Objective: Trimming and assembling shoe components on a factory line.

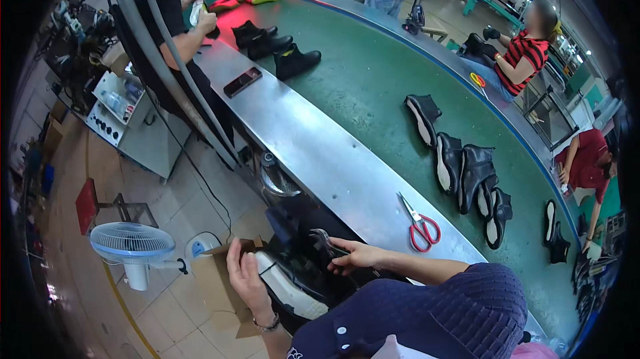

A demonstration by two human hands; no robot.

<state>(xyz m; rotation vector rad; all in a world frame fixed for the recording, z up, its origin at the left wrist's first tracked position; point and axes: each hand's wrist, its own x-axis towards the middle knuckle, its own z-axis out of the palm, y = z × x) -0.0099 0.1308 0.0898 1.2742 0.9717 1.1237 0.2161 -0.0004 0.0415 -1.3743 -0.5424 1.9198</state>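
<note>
In my lap area lies a black shoe with a white sole [283,286], sole facing up. My left hand [248,280] rests along the sole's left edge with its fingers stretched out. A metal-headed hand tool [322,239] is gripped in my right hand [355,256], just right of the shoe; its exact kind is hard to make out. Dark material around the shoe blurs its outline. Scissors with red handles [423,231] lie on the metal table edge [320,152] beyond my right forearm.
A green conveyor belt [360,86] carries several black shoes [477,172] at right and black boots [297,62] farther off. A cardboard box [223,286] and a blue-white fan [133,246] stand at left. A phone [243,82] lies on the metal edge. Other people work around the belt.
</note>
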